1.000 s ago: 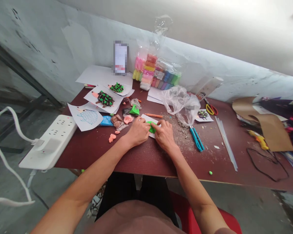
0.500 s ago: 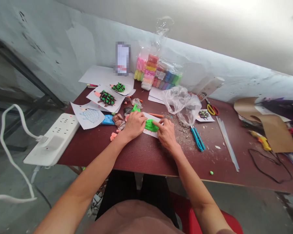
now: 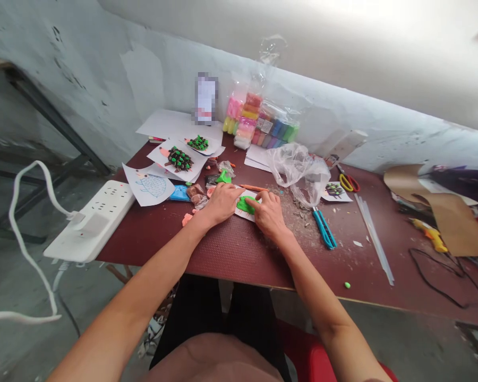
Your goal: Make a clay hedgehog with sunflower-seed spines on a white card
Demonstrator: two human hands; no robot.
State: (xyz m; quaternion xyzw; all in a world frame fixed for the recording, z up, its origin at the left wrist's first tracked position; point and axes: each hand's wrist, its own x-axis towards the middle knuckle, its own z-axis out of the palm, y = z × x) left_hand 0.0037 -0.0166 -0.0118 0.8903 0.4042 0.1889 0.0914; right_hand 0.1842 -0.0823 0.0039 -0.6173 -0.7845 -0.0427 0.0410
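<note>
A flattened patch of green clay (image 3: 246, 205) lies on a small white card (image 3: 245, 216) near the middle of the table. My left hand (image 3: 223, 203) rests at the card's left edge, fingers bent and close together, and whether they pinch the card is hidden. From the right, my right hand (image 3: 269, 213) touches the clay with an extended index finger; its other fingers are partly curled and hold nothing visible. An orange pencil-like stick (image 3: 254, 188) lies just behind the card. More green clay (image 3: 223, 176) sits behind my left hand.
Clay packs (image 3: 245, 124) stand by the wall, with a crumpled plastic bag (image 3: 298, 172) in front. Hedgehog pictures (image 3: 179, 159) lie back left. A teal cutter (image 3: 324, 228), scissors (image 3: 348, 183) and clear sticks (image 3: 374, 239) lie right. A white power strip (image 3: 91, 220) is at left.
The camera view has shifted slightly. My right index finger has moved a little over the green clay, pressing further in from its right side. My left hand stays by the card.
</note>
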